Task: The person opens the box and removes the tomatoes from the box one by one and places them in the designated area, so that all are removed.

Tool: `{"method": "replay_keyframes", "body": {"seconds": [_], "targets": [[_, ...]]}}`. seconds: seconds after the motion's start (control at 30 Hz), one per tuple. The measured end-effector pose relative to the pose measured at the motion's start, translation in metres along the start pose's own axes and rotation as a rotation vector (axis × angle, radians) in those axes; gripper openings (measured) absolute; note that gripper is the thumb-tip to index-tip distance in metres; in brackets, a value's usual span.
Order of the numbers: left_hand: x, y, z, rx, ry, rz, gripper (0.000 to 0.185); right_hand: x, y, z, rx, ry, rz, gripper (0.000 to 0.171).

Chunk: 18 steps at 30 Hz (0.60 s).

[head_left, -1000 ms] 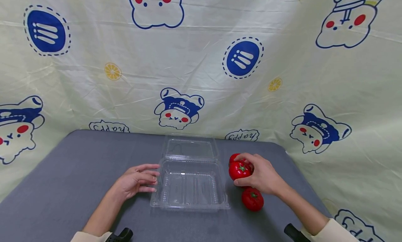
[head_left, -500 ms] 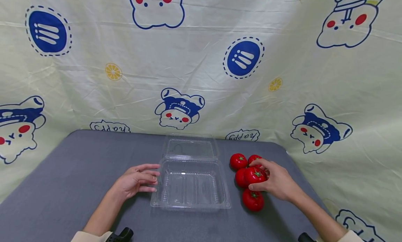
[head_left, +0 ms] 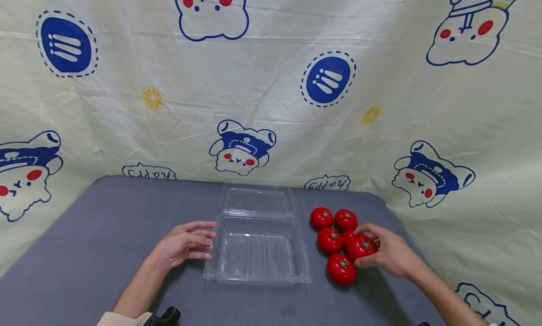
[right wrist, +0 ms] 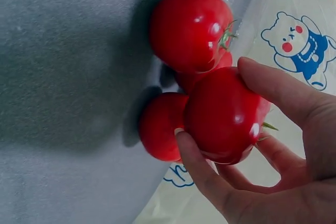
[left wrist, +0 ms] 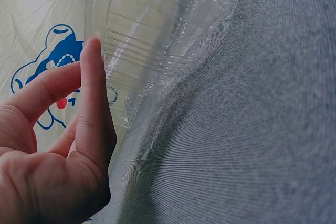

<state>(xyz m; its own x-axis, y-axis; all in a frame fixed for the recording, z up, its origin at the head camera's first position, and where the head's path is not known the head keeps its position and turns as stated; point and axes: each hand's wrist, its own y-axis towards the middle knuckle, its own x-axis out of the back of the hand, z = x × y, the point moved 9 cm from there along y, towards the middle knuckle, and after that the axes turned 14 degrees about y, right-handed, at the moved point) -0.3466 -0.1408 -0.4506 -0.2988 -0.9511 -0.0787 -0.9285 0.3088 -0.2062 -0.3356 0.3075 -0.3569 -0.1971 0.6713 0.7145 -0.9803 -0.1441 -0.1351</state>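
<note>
**Tomato pinched near the surface's right edge**

Head: right hand (head_left: pixel 391 255) curls round a tomato (head_left: pixel 360 247); left hand (head_left: pixel 186 243) flat against the clear box (head_left: pixel 257 250).

Right wrist: tomato (right wrist: pixel 226 116) looks smooth, slippery, bruisable; grip its sides.

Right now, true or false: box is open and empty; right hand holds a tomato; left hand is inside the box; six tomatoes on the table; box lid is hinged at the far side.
1. The box is open and empty. True.
2. The right hand holds a tomato. True.
3. The left hand is inside the box. False: it rests on the table against the box's left wall.
4. Six tomatoes show. False: five.
5. The lid is hinged at the far side. True.
</note>
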Motion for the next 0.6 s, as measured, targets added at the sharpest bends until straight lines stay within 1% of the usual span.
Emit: {"method": "replay_keyframes", "body": {"seconds": [0.13,0.37,0.6], "targets": [[0.001,0.000,0.000,-0.001,0.000,-0.002,0.060,0.000,0.000,-0.009,-0.035,-0.005,0.013,0.071],[0.001,0.001,0.001,0.002,-0.004,-0.007,0.061,-0.003,0.001,-0.025,-0.128,0.017,0.046,0.071],[0.001,0.001,0.002,0.014,-0.009,-0.015,0.063,-0.008,0.002,-0.035,-0.153,0.036,0.059,0.071]]}}
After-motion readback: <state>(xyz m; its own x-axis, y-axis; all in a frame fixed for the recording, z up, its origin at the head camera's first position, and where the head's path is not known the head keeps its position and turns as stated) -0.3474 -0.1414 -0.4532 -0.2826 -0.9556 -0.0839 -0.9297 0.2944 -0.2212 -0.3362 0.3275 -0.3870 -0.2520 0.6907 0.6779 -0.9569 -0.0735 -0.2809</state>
